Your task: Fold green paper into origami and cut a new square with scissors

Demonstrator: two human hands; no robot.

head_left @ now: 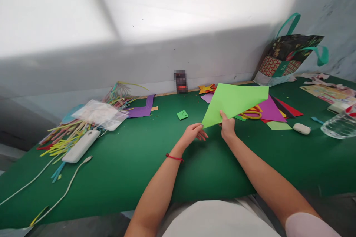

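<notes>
Sheet: the light-green square sheet of paper (233,102) was held tilted above the dark-green table top (155,163), its far corner toward the wall.
Right hand: the right hand (227,126) was clamped on the sheet's near edge, thumb on top.
Left hand: the left hand (194,132) lay at the sheet's lower left corner, fingers together and loosely curled. Whether it gripped the corner could not be told.
Risk, crease: with only one sure grip, the sheet could sag or twist and take a stray fold.
Risk, snag: yellow-handled scissors (251,113) lay beneath the sheet's right part on a fan of coloured paper sheets (274,111). Lowering the sheet there unseen could catch or shove them.
Risk, spill: a clear plastic water vessel (338,126) stood well right of the sheet. A wide sweep of the arm could tip it and wet the paper.
Edges: the table's near edge ran well below the sheet, against the person's body.
Open room: bare green surface lay below and left of the sheet, reaching to a small folded green paper piece (182,114). Far left of the sheet lay a white power bank (81,146).
</notes>
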